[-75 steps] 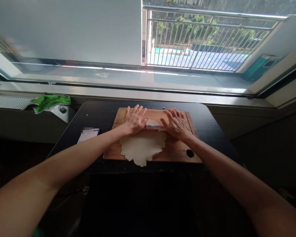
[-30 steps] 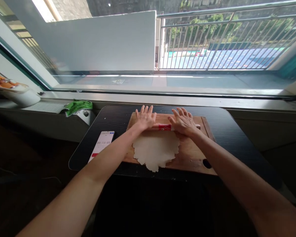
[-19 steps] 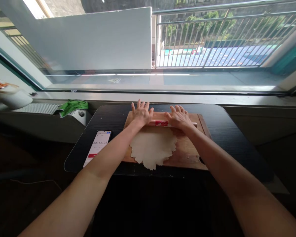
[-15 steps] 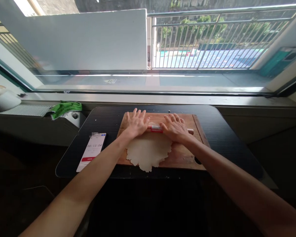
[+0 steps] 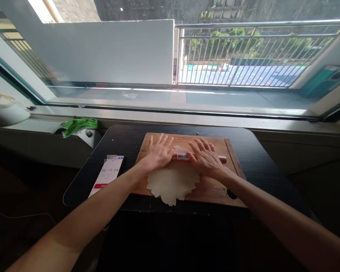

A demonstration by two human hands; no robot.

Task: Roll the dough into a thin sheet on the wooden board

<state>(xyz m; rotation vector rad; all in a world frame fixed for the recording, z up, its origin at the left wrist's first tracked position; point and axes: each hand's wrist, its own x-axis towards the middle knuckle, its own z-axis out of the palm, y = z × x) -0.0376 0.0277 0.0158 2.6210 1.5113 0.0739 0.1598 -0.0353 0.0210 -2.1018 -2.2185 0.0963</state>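
Observation:
A sheet of rolled dough [image 5: 172, 184] with a ragged edge lies on the wooden cutting board [image 5: 215, 186], its near tip hanging over the board's front edge. Across its far part rests a wooden rolling pin [image 5: 222, 159] with a red and white barcode label. My left hand [image 5: 159, 153] lies flat over the pin's left part, fingers spread and pointing away from me. Over the right part presses my right hand [image 5: 204, 155], palm down with fingers stretched out. The pin's right end sticks out past it; its left end is hidden under my left hand.
The board lies on a black table [image 5: 260, 170]. A phone [image 5: 109, 172] showing a timer lies at the left. Beyond the table's left edge, a green cloth [image 5: 79, 125] drapes over a white radiator [image 5: 87, 136]. A window sill [image 5: 164, 118] runs behind the table.
The rolling pin has turned, bringing the barcode side of its label up. My hands moved with it slightly toward me, and the whole view has shifted a little.

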